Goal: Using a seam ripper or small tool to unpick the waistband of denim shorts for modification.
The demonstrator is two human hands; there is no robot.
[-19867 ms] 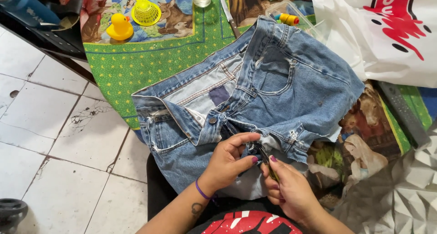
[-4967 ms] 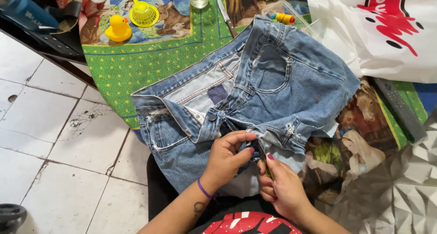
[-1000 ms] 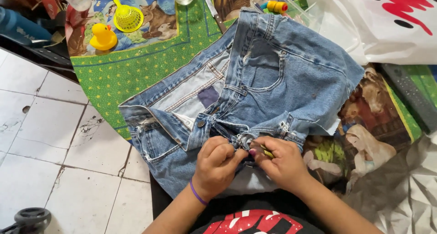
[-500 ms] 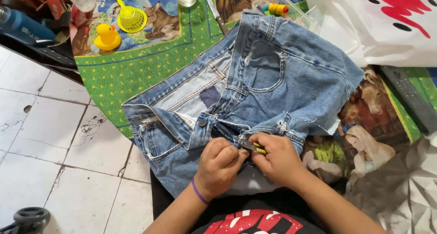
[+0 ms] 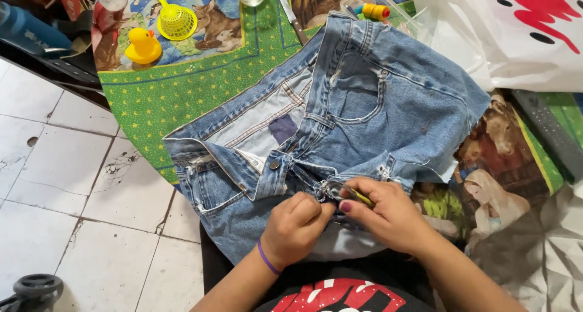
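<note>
My left hand (image 5: 296, 226) pinches the shorts (image 5: 340, 123) at the crotch seam. Just beside it, my right hand (image 5: 388, 212) grips a yellow tool (image 5: 362, 196) there.

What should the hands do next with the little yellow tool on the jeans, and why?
Probably push the small yellow tool a little further along the seam. The right hand holds it at the crotch of the denim shorts, and the left hand pinches the fabric right beside it, keeping it tight.
</note>
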